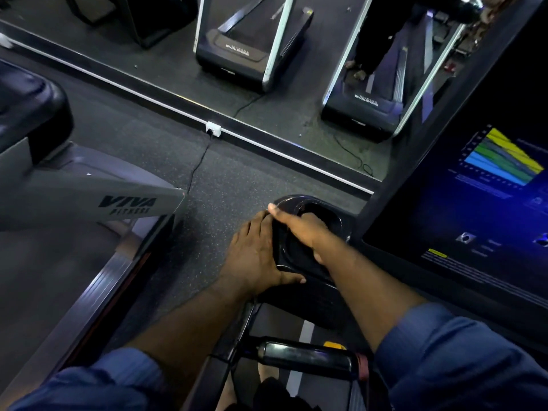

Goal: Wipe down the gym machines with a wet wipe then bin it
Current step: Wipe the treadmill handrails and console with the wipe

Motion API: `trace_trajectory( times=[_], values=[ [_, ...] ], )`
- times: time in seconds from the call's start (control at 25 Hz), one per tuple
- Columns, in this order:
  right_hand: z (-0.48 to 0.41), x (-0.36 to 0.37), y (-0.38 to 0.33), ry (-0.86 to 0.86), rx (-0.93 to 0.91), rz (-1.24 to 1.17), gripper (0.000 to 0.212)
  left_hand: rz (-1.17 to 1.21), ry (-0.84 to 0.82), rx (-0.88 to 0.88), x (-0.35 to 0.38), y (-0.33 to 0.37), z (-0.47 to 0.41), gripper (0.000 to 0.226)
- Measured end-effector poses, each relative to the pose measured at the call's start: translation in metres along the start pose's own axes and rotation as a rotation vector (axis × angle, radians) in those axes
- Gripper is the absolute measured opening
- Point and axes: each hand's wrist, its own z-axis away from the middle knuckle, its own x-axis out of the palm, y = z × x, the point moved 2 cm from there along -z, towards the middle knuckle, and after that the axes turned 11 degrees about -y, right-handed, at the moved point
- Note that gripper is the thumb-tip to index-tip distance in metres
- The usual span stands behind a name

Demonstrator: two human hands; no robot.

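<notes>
the left hand lay flat and wide against the outer side of a glossy black moulded cup holder, fingers nearly straight along its rounded edge and the thumb stretched across the near rim. the right hand reached over it into the oval recess. its thumb stuck out over the far rim and its fingers curled downwards out of sight, so i could not tell whether they gripped anything. the wet wipe could not be made out; if it was there, it was hidden under that hand in the hollow. both forearms came out of rolled blue ribbed sleeves.

the cup holder sat at the left of a dark, smooth console screen, cut off at the right edge. the screen showed a fan-shaped chart in yellow, green and blue, and small lines of writing too blurred to read. below the hands ran a shiny black cylindrical handlebar.

to the left stood a neighbouring treadmill with a matt grey arm printed "viva fitness" in black slanted letters and a padded black top cut off by the frame. the floor was dark speckled rubber. a thin black cable ran over it to a small white socket at the foot of a mirror. the mirror reflected two treadmills, their logos reversed and unreadable, and a person's legs.
</notes>
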Motion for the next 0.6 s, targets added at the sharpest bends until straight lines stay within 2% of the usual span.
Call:
trace_trajectory(
  times=[0.04,0.12,0.24,0.36,0.52,0.6],
  values=[
    [0.006,-0.005,0.002,-0.002,0.003,0.253,0.128,-0.002,-0.003,-0.004,0.0,0.001,0.0,0.148],
    [0.016,-0.006,0.007,0.027,0.007,0.669,0.122,-0.007,-0.007,-0.023,0.0,0.0,0.001,0.15],
    [0.019,-0.004,0.012,0.079,0.019,1.101,0.112,0.011,-0.01,-0.025,0.001,-0.001,0.0,0.149],
    [0.006,-0.005,0.022,-0.011,0.063,1.123,0.124,0.007,-0.007,-0.012,0.0,-0.002,0.002,0.148],
    [0.006,-0.012,0.033,0.046,-0.103,1.141,0.129,0.016,-0.001,-0.002,0.0,0.0,0.004,0.148],
    [0.011,-0.01,0.024,-0.007,0.028,1.199,0.124,0.019,0.022,-0.008,-0.002,0.001,0.003,0.147]
  ],
)
